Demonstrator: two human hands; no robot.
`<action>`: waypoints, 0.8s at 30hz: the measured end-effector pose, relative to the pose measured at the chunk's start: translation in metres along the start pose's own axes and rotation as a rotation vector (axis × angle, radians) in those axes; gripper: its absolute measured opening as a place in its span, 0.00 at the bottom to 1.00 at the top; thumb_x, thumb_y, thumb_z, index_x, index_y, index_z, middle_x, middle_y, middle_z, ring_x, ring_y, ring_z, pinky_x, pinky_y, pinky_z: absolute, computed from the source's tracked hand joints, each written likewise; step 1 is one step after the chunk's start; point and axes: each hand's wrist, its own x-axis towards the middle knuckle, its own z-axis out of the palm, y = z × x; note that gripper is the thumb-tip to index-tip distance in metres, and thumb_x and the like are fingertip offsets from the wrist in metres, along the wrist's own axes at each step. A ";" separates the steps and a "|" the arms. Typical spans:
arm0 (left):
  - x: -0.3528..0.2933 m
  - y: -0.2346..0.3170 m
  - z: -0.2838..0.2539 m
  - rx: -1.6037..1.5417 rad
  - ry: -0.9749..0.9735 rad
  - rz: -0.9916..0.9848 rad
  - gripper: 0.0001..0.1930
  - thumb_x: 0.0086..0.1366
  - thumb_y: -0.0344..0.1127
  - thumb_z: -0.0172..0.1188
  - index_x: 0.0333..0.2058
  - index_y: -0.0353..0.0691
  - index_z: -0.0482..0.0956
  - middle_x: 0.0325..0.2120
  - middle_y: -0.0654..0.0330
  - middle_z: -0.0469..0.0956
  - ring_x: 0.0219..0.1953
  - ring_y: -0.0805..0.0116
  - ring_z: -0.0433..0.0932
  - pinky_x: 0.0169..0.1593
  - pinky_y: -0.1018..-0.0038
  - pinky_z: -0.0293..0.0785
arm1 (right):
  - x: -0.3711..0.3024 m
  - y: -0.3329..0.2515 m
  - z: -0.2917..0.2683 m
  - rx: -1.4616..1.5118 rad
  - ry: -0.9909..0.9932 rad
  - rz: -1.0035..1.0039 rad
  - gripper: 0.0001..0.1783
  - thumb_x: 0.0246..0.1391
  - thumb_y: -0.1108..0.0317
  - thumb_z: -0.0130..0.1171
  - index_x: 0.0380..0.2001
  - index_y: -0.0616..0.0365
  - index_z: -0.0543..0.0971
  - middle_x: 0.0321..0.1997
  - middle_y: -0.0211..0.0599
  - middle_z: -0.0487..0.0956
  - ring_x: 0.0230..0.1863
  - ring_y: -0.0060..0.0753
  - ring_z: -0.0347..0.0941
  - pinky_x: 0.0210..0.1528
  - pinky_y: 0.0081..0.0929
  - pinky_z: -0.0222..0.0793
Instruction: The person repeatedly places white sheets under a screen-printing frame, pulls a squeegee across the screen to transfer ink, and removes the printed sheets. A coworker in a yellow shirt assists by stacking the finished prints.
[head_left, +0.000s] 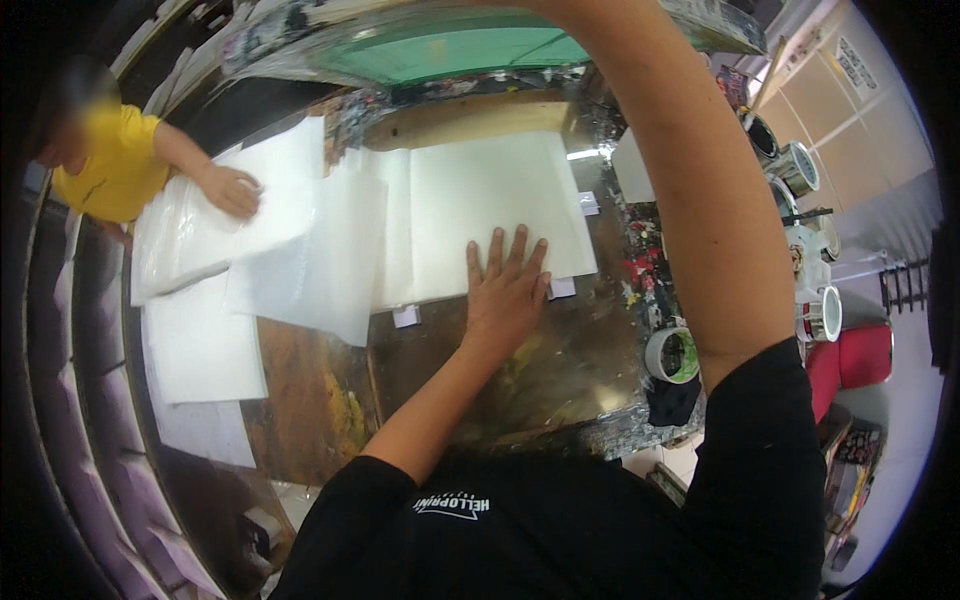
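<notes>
My left hand (507, 288) lies flat, fingers spread, on the near edge of a white sheet or bag (490, 200), whose surface looks smooth and blank. Small pale tabs (407, 317) stick out around it on the dark, paint-stained table. My right arm stretches up and forward, and its hand is cut off by the top edge. Near where that arm leaves the view, a screen-printing frame (460, 55) with green mesh is tilted up beyond the sheet. Thin translucent plastic (310, 250) overlaps the sheet's left side.
On the left, a co-worker in yellow rests a hand (230, 190) on a stack of white plastic-covered sheets (180, 240). Several paint cans (800, 165) line the right, with a tape roll (672, 355) on the table's right edge. A red chair (862, 357) stands beyond.
</notes>
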 end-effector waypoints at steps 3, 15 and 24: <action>-0.004 0.000 0.002 -0.002 0.043 -0.011 0.26 0.78 0.48 0.46 0.70 0.51 0.68 0.74 0.52 0.60 0.76 0.43 0.53 0.75 0.35 0.40 | 0.005 0.017 0.022 0.025 0.101 -0.160 0.53 0.67 0.26 0.33 0.22 0.68 0.84 0.27 0.56 0.84 0.35 0.53 0.84 0.42 0.47 0.79; -0.008 -0.046 -0.170 -1.174 0.388 -0.436 0.45 0.56 0.43 0.80 0.67 0.29 0.67 0.54 0.48 0.80 0.49 0.63 0.82 0.55 0.71 0.78 | -0.066 0.029 0.086 0.006 0.239 -0.288 0.38 0.56 0.28 0.57 0.41 0.58 0.83 0.30 0.52 0.85 0.34 0.53 0.84 0.39 0.54 0.74; -0.100 -0.065 -0.103 -0.344 0.197 -0.559 0.58 0.39 0.53 0.86 0.67 0.32 0.70 0.41 0.54 0.81 0.45 0.60 0.82 0.51 0.65 0.78 | -0.208 0.029 0.177 0.140 -0.323 -0.201 0.13 0.47 0.71 0.66 0.39 0.53 0.82 0.40 0.38 0.82 0.47 0.49 0.76 0.50 0.48 0.67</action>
